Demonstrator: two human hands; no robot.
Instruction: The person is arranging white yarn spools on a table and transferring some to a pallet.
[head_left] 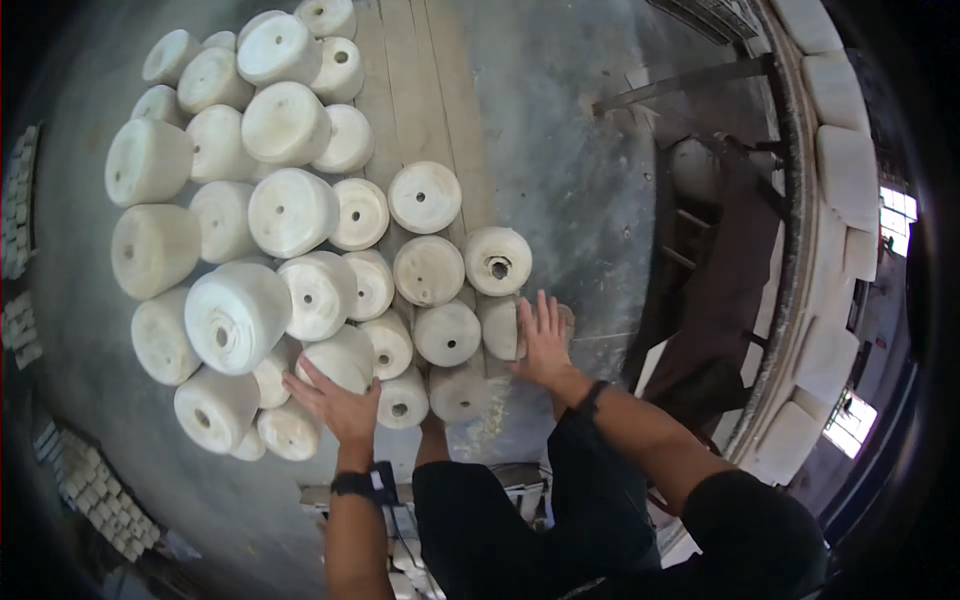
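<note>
The left hand [340,403] is resting spread fingers on a white spool [342,358] amid similar spools [290,212]. The right hand [546,348] is holding spread fingers against a second spool [497,330], which is standing at their right edge.

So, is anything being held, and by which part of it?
Left hand spans the lower edge of a white roll; right hand is at the right side of another roll. Whether either is gripped cannot be told.
</note>
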